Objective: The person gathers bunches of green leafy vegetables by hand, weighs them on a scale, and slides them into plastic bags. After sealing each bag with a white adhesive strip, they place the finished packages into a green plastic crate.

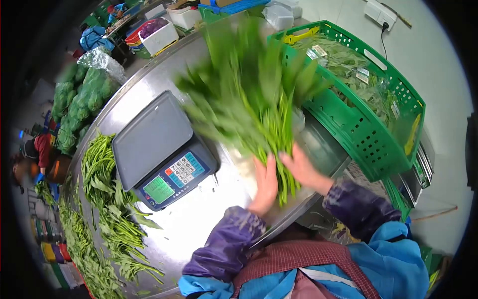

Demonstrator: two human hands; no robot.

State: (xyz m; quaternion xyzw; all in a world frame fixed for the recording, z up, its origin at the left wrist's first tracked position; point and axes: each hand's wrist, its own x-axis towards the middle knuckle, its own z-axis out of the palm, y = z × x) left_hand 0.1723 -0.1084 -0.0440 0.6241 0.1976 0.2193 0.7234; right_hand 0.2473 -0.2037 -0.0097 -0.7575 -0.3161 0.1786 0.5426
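Observation:
Between my two hands stands a large bunch of leafy greens, long-stemmed like water spinach, its leaves up and away from me and blurred by motion. My left hand presses the lower stems from the left side. On the other side, my right hand grips them with thumb and fingers. The cut stem ends stick out below, toward my body. To the left of the bunch is a digital scale with a bare grey pan and a lit green display. More loose greens lie in heaps left of the scale.
A green perforated crate holding bagged greens stands at the right, against a white wall. The metal table has a curved-looking edge. Net sacks of green produce stand beyond it. Other people are in the background.

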